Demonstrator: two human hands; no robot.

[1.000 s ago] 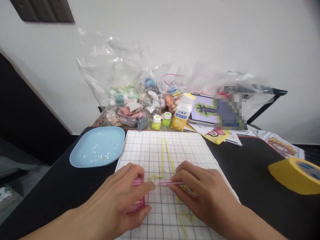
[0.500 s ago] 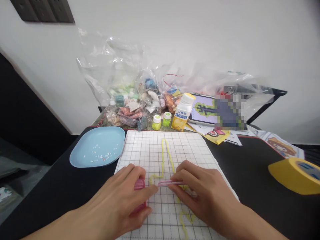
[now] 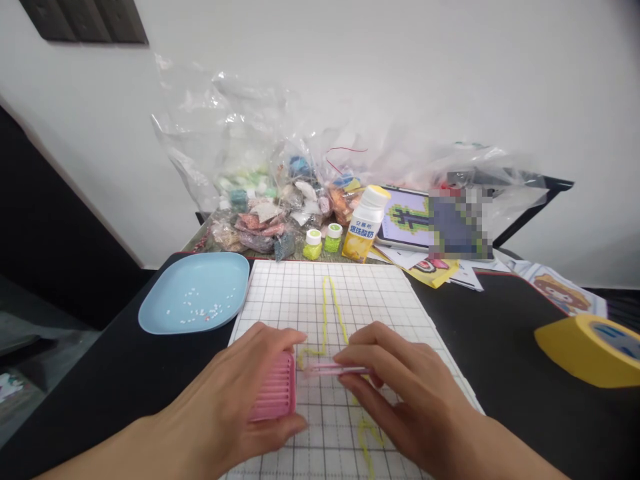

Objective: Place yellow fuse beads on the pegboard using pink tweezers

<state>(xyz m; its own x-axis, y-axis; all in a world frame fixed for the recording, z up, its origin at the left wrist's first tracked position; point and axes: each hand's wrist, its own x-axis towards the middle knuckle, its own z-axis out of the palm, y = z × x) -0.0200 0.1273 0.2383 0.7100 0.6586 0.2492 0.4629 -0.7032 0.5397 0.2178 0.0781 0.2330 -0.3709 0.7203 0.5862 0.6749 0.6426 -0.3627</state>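
Observation:
My left hand (image 3: 225, 393) is wrapped around a small pink ridged tray (image 3: 277, 388), its thumb along the lower edge; part of the tray lies hidden behind the fingers. Between thumb and fingers of my right hand (image 3: 405, 387) is a pair of pink tweezers (image 3: 327, 369), whose blurred tips point left toward the tray's edge. I cannot make out anything at the tips. Both hands are over a white gridded board (image 3: 280, 287). On it runs a thin yellow-green outline (image 3: 326, 313), partly covered by my right hand.
A pale blue plate (image 3: 170, 287) with scattered white beads sits left of the board. Behind are bagged coloured material (image 3: 260, 220), two small green-filled jars (image 3: 313, 245), a yellow-white bottle (image 3: 365, 223) and a tablet (image 3: 405, 220). A yellow tape roll (image 3: 575, 350) is at right.
My left index finger has lifted away from the tweezer tips, exposing more of the pink tray. The tweezers have shifted slightly left and look more spread.

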